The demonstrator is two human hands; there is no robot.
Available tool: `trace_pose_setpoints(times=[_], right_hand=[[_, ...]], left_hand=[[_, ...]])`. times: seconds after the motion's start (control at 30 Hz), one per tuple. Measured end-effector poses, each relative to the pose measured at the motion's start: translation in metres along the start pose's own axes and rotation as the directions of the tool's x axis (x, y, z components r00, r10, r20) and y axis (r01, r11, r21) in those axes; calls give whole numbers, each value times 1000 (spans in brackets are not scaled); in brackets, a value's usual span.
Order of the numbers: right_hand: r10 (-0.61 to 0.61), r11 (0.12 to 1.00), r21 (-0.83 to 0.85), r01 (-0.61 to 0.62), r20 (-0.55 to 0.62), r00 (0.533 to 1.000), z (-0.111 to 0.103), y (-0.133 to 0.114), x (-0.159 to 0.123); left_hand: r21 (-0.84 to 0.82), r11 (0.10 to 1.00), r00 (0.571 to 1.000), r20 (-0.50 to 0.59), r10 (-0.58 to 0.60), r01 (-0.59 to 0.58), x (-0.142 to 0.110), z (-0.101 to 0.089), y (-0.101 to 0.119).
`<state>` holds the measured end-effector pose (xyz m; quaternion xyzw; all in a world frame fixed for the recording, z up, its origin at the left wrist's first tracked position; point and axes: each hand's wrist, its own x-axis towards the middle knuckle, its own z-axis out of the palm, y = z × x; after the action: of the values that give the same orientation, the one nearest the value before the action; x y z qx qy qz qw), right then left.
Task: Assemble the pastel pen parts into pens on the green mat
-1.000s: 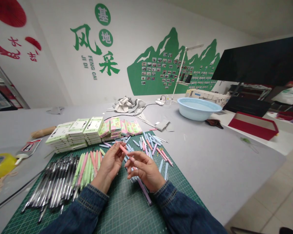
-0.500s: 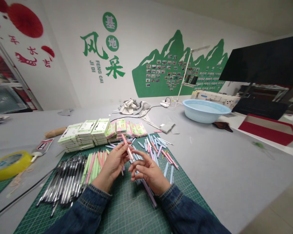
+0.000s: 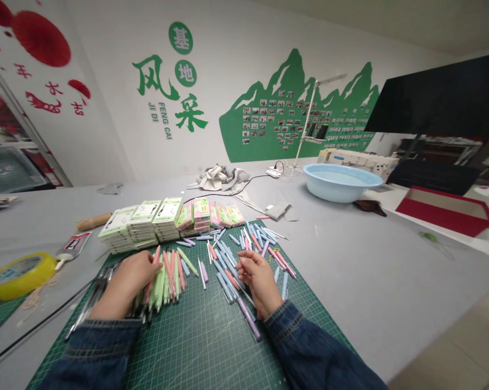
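My left hand [image 3: 133, 279] is over the left side of the green cutting mat, its fingertips closed on a pink pen [image 3: 156, 253] at the edge of a row of green and pink pens [image 3: 171, 276]. Black-and-clear pens [image 3: 100, 295] lie partly hidden under that hand and wrist. My right hand [image 3: 261, 281] is curled above a loose pile of blue, pink and purple pen parts [image 3: 228, 265]. Its thumb and forefinger are drawn together; whatever they may hold is hidden. A purple pen [image 3: 248, 319] lies just beside it on the mat [image 3: 204, 346].
White-and-green boxes [image 3: 167, 211] stand stacked behind the pens, beside smaller pink-and-yellow boxes [image 3: 201, 208]. Yellow tape [image 3: 45, 265] and a glue tube [image 3: 74, 244] lie at left. Farther right are a blue basin [image 3: 338, 187] and a red box [image 3: 443, 211]. Cloth [image 3: 224, 179] lies at the back.
The pink pen that both hands held over the middle has gone left with my left hand to the coloured row. My right hand has shifted slightly right, apart from it.
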<state>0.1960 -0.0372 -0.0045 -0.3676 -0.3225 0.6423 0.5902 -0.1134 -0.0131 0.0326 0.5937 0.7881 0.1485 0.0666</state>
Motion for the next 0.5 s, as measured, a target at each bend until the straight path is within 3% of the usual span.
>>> trace_pose_setpoints(times=[0.17,0.23,0.3,0.4,0.5], right_hand=[[4,1000,8,-4,-32,999,1,-2,0],[8,1000,14,-7,-47,999,2,-3,0],[3,1000,20,-2,-56,998,2,-4,1],[-18,999,30,20,-58,998,1,-5,2],[-58,998,21,60,-79,995,-3,-5,6]], left_hand=[[26,999,999,-28,-35,36,-7,-7,5],[105,993,998,-37,-46,50,-13,-15,22],[130,991,999,-34,23,-18,-20,-18,46],[119,983,990,27,136,-138,-27,-5,85],[94,971,973,86,213,-221,-28,22,116]])
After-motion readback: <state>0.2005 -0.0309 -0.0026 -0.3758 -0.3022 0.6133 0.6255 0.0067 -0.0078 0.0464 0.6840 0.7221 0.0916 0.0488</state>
